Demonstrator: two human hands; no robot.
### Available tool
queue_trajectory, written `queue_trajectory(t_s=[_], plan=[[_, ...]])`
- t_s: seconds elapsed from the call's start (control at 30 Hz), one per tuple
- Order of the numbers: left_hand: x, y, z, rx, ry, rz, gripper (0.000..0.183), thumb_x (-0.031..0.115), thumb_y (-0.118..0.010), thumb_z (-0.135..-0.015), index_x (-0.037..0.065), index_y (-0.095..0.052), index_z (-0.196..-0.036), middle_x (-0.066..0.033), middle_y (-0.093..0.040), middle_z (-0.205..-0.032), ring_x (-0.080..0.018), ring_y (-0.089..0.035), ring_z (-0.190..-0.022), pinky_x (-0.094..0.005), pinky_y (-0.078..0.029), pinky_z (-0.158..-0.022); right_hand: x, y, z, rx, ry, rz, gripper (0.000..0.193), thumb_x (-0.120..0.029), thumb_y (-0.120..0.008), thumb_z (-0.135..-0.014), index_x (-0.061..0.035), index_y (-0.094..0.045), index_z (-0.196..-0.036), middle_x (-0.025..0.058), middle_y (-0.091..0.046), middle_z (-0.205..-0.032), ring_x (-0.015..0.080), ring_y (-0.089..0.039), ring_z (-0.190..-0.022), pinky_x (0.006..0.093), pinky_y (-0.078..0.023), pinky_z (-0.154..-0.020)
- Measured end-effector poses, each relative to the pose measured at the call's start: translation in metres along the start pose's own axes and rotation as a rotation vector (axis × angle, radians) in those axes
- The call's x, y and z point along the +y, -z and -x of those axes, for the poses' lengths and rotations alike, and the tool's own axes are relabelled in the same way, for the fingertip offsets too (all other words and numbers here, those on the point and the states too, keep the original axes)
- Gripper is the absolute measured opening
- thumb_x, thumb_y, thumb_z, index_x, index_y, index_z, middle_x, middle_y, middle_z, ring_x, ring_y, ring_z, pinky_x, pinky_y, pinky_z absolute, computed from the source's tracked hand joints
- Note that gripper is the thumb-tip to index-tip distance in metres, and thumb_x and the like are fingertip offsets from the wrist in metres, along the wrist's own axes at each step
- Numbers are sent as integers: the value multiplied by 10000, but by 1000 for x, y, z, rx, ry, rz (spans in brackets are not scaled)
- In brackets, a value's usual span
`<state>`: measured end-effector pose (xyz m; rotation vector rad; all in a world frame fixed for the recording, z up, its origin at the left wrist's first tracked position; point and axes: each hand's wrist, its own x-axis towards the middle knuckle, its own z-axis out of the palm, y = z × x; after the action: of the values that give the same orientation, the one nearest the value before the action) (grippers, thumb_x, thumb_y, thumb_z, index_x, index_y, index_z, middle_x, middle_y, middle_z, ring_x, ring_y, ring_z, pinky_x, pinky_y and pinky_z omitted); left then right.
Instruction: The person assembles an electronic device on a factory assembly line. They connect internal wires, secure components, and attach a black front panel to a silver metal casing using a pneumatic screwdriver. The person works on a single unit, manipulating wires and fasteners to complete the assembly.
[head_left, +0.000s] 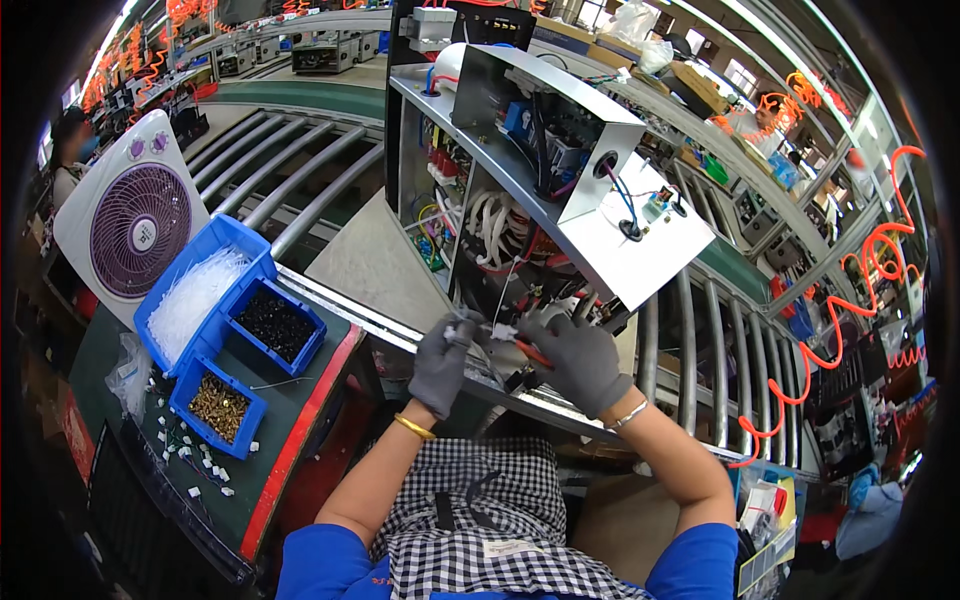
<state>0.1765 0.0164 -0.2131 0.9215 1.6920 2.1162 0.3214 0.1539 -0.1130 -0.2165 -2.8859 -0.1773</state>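
Observation:
My left hand [441,366], in a grey glove, is closed in a pinch at the front of an opened metal machine housing [495,150]. What lies between its fingertips is too small to make out. My right hand [582,362], also gloved, wraps round a hand tool with a red-orange handle [533,352]; its working end is unclear. Between the two hands is a small white piece [503,332], beside thin wires. Behind it a thin white strip [509,285] rises toward the bundled white cables [495,228] inside the housing.
The housing stands on a roller conveyor [300,190]. At left, a green-topped table [120,350] bears blue bins: white strips [200,300], black parts [272,325], brass-coloured parts [217,408]. A box fan [140,220] stands behind them. Orange coiled hose [800,385] hangs at right.

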Motion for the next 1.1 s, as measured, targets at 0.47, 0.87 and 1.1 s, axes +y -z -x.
queue_trajectory(t_s=[0.47,0.87,1.1], plan=[[57,-12,-39,-142,-697,-551,525,-66,-542,-753,64,-576,-1260,-137,-711,-1032,-322,-694,-898,-382,-564,-741,-7,-12,1,589,-318,101,468,-301,-742,-755,-146,-645,-1185,148,-585,-1000,364,-547,-960,474,-413,-841],[64,-24,-42,-153,-789,-576,441,-47,-534,-739,30,-591,-1170,-154,-689,-1083,-333,-686,-912,-397,-561,-748,-15,-15,-18,643,-302,152,516,-288,-734,-780,-174,-604,-1266,128,-617,-1021,351,-587,-941,466,-445,-788],[37,-18,-48,-42,-620,-223,195,100,-540,-954,28,-593,-1128,-116,-698,-945,-210,-670,-761,-316,-534,-663,-10,-18,-17,493,-324,-214,568,-230,-765,-757,-187,-586,-1294,127,-643,-995,330,-654,-871,409,-544,-709]])
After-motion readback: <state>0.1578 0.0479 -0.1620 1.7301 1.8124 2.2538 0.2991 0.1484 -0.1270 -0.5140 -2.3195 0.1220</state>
